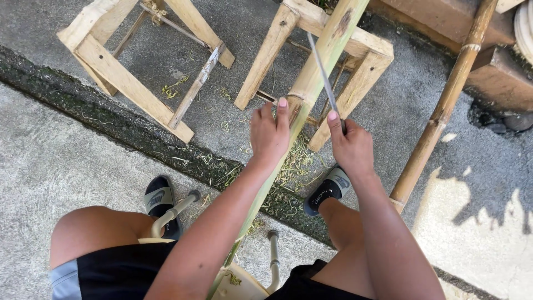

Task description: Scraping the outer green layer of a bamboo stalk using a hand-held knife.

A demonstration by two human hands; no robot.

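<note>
A green bamboo pole (319, 61), laid over a wooden trestle (361, 61), is gripped by the left hand (269, 136); a long blade (325, 75) is clenched in the right hand (351, 147) beside the pole.

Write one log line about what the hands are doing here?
left hand: gripping long green bamboo pole | right hand: holding thin grey metal blade against pole | pole rests on pale wooden stand

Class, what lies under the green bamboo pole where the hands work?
Under the pole sit a wooden stand and shavings on concrete. The left hand covers the pole beneath it.
</note>
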